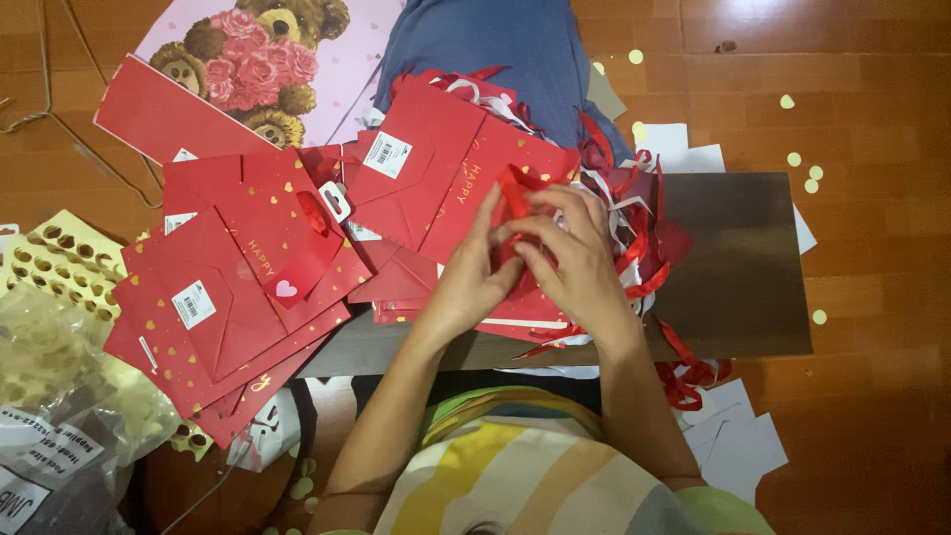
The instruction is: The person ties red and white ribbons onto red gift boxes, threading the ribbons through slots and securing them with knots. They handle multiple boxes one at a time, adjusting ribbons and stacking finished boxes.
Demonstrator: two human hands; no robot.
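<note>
Head view | both hands pinching red ribbon | ribbon's long axis upright, away from body

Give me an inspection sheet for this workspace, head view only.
Surface: dark board lying on a reddish wooden floor.
Job's things: red ribbon pinched between both hands, above a red paper bag.
Clutter: pile of flat red bags to the left, ribbon tangle, punched yellow sheet, yellow dots, white paper pieces, bear-print bag, plastic packets.
Grips: left hand and right hand both closed on the ribbon.
Cables: thin wire on the floor at upper left.
Surroundings: blue cloth at the top.
</note>
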